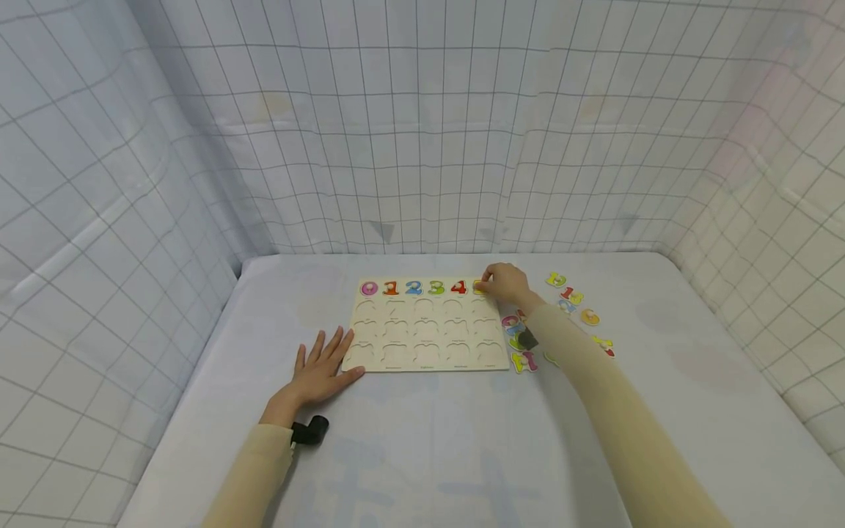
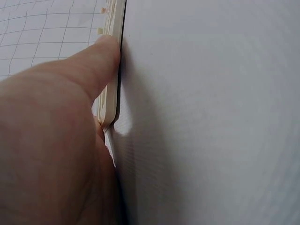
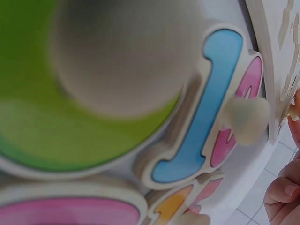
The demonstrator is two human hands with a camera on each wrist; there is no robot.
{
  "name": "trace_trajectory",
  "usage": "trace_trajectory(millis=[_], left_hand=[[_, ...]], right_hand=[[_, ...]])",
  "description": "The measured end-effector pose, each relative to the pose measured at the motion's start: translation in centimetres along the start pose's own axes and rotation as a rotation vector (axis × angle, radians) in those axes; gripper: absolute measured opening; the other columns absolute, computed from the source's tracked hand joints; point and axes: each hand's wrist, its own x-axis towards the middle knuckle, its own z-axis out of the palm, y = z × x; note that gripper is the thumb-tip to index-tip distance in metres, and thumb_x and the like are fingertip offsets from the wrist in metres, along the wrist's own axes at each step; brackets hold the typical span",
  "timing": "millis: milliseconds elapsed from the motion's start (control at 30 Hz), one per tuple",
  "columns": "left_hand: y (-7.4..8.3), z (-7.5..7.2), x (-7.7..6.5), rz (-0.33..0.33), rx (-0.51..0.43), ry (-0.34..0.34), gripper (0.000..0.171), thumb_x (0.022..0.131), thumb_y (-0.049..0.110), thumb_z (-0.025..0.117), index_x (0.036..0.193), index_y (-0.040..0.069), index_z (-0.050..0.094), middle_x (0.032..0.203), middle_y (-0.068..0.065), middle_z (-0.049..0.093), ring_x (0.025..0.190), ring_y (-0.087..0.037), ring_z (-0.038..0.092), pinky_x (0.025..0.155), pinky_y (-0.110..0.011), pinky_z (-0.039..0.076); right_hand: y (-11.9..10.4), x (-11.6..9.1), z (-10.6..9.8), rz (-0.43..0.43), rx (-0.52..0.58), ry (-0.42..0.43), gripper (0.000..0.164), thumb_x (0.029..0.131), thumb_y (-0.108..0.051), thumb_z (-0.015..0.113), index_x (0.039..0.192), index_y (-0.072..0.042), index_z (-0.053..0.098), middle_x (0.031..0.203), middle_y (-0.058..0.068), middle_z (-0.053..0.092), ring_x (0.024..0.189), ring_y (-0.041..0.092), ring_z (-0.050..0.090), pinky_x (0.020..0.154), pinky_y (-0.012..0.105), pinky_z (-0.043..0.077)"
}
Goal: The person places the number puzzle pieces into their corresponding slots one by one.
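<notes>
A pale wooden number puzzle board point(image 1: 407, 364) lies on the table. Along its top row sit a pink 0 point(image 1: 369, 289), a red 1, a blue 2 point(image 1: 414, 288), a green 3 and a red 4 point(image 1: 458, 287). At the right end of that row, my right hand point(image 1: 507, 283) pinches the knob point(image 3: 294, 112) of a yellow number piece point(image 1: 478, 287), mostly hidden by the fingers. My left hand point(image 1: 323, 372) rests with spread fingers at the board's lower left corner; its thumb point(image 2: 107, 58) touches the board's edge.
Loose knobbed pieces lie right of the board, among them a two-digit piece with a blue 1 point(image 3: 201, 108), a green piece point(image 3: 28, 126) and an orange round one point(image 1: 590, 317). My right forearm point(image 1: 594, 374) passes over some. Gridded white curtains point(image 1: 422, 147) enclose the table.
</notes>
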Motion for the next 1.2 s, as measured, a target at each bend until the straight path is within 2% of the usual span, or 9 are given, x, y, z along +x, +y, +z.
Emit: trace_trajectory(millis=[300,533,700,933,1200], left_hand=[[-0.5,0.1,0.2,-0.007,0.014,-0.020,0.085,0.091,0.063,0.044,0.154,0.015,0.011,0.158,-0.011,0.003,0.141,-0.035,-0.013,0.104,-0.056,-0.018],[-0.1,-0.1,0.2,-0.014,0.006,-0.012,0.084,0.092,0.058,0.048,0.153,0.011,0.014,0.158,-0.013,0.006,0.141,-0.038,-0.011,0.104,-0.058,-0.016],[0.2,-0.1,0.1,-0.018,0.007,-0.017,0.084,0.092,0.058,0.048,0.153,0.012,0.014,0.158,-0.013,0.006,0.141,-0.038,-0.010,0.104,-0.059,-0.015],[0.1,-0.1,0.2,-0.005,0.005,-0.014,0.084,0.092,0.058,0.047,0.153,0.011,0.014,0.157,-0.014,0.006,0.140,-0.039,-0.010,0.103,-0.059,-0.015],[0.2,-0.1,0.1,-0.022,0.029,-0.035,0.085,0.092,0.061,0.045,0.154,0.013,0.012,0.158,-0.012,0.004,0.141,-0.038,-0.011,0.103,-0.059,-0.016]], right_hand=[[0.0,0.0,0.1,0.002,0.000,0.001,0.032,0.089,-0.038,0.066,0.092,-0.006,0.066,0.081,0.006,0.065,0.061,0.017,0.049,0.054,0.031,0.041],[0.1,0.0,0.3,0.004,0.008,0.010,0.034,0.089,-0.040,0.067,0.092,-0.006,0.067,0.076,0.004,0.065,0.058,0.017,0.049,0.053,0.031,0.041],[1.1,-0.2,-0.1,-0.011,0.038,-0.005,0.037,0.088,-0.042,0.067,0.100,-0.007,0.068,0.074,0.003,0.061,0.061,0.017,0.047,0.053,0.031,0.040],[4.4,-2.0,-2.4,-0.001,0.089,0.016,0.039,0.087,-0.042,0.067,0.104,-0.006,0.068,0.074,0.004,0.051,0.064,0.018,0.043,0.054,0.030,0.035],[10.8,-5.5,-5.2,0.061,0.127,0.014,0.042,0.088,-0.042,0.066,0.101,-0.002,0.067,0.074,0.004,0.047,0.065,0.019,0.040,0.057,0.031,0.034]])
